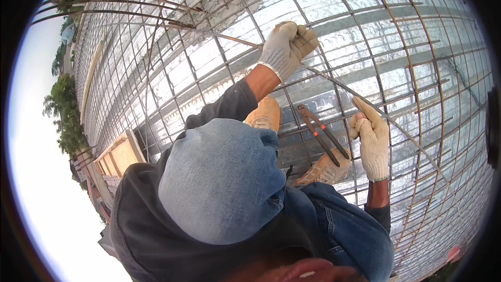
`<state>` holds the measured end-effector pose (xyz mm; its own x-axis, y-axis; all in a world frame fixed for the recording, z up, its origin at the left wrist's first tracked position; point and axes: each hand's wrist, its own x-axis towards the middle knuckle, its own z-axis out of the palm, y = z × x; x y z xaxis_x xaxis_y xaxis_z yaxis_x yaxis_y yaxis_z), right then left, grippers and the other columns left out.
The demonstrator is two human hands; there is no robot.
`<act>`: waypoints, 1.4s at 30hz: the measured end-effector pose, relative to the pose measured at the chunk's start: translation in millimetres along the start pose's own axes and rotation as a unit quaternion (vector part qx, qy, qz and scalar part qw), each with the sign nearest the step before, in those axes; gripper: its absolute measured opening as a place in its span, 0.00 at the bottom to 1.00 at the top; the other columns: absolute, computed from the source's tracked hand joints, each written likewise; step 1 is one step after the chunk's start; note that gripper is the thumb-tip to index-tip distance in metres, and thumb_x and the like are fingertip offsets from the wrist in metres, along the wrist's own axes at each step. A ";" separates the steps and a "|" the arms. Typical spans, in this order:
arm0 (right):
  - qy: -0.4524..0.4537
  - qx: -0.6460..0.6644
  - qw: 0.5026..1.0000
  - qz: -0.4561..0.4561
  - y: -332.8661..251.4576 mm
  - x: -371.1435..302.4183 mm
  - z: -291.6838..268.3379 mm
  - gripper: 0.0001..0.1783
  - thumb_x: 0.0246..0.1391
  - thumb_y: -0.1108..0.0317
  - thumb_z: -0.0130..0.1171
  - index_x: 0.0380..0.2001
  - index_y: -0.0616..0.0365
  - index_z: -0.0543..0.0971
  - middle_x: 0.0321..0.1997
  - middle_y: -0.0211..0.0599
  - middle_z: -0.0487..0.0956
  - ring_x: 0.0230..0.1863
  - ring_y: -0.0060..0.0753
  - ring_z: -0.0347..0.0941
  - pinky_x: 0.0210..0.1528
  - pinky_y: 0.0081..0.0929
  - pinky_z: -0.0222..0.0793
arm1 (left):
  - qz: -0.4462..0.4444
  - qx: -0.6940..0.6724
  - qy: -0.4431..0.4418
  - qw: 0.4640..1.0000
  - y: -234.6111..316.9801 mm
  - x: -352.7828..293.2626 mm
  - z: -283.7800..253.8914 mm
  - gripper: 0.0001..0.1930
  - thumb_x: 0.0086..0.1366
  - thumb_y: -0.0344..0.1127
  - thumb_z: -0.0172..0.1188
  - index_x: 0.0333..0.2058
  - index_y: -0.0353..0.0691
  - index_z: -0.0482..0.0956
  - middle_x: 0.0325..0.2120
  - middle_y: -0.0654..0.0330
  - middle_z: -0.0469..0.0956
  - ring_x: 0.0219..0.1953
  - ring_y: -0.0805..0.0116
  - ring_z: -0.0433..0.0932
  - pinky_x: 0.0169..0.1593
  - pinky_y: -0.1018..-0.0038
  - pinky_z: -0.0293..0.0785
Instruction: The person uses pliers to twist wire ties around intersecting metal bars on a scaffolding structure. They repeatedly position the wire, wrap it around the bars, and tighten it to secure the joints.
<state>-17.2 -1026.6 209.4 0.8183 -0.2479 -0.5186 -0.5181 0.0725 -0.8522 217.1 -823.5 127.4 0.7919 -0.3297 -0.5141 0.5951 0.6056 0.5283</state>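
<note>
My left hand (289, 49), in a cream work glove, curls closed above a long steel bar (336, 82) that runs slantwise over the rebar mesh (373, 55). Its curled fingers hide whatever they hold. To the right and nearer, my right hand (372, 143), gloved too, has thumb and fingers pinched together with the index fingertip close to the same bar. Whether a thin wire sits in that pinch is too fine to tell. Between my boots lie rebar pincers (322, 133) with dark handles and orange-red bands, their handle ends against one tan boot (326, 171).
Under the mesh spreads shiny ribbed metal decking (334, 36). Long loose bars (120, 5) stick out at the upper left. A wooden form panel (121, 155) stands at the left edge, with trees (68, 112) beyond. My other boot (265, 114) rests near my left forearm.
</note>
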 end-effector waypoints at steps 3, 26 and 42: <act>-0.096 0.260 0.961 -0.001 47.5 6.8 13.5 0.41 0.81 0.54 0.63 0.80 0.76 0.64 0.36 0.23 0.71 0.33 0.16 0.65 0.36 0.21 0.67 | -0.008 -0.112 -0.013 0.994 16.5 5.6 -12.3 0.05 0.81 0.27 0.54 0.41 0.42 0.75 0.32 0.59 0.78 0.35 0.60 0.81 0.46 0.53 0.86; 0.016 -0.197 0.967 -0.159 29.8 -4.8 43.3 0.23 0.59 0.74 0.50 0.52 0.70 0.86 0.37 0.48 0.85 0.34 0.41 0.79 0.41 0.39 0.76 | 0.264 0.611 -0.015 0.746 0.8 -12.3 -13.3 0.16 0.77 0.41 0.66 0.50 0.32 0.77 0.31 0.53 0.78 0.36 0.61 0.81 0.45 0.61 0.79; -0.201 0.053 0.975 0.078 15.8 -30.8 59.1 0.26 0.68 0.75 0.48 0.64 0.72 0.83 0.33 0.37 0.85 0.29 0.22 0.77 0.34 0.26 0.75 | -0.065 -0.143 0.016 0.987 41.6 32.7 -38.9 0.22 0.76 0.41 0.58 0.22 0.61 0.60 0.15 0.79 0.48 0.13 0.78 0.47 0.17 0.73 0.46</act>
<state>-35.9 -960.7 207.8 0.7742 0.1705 -0.6095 -0.6327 0.1831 -0.7524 262.4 -780.9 106.3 0.7037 -0.3986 -0.5881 0.6251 0.7408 0.2459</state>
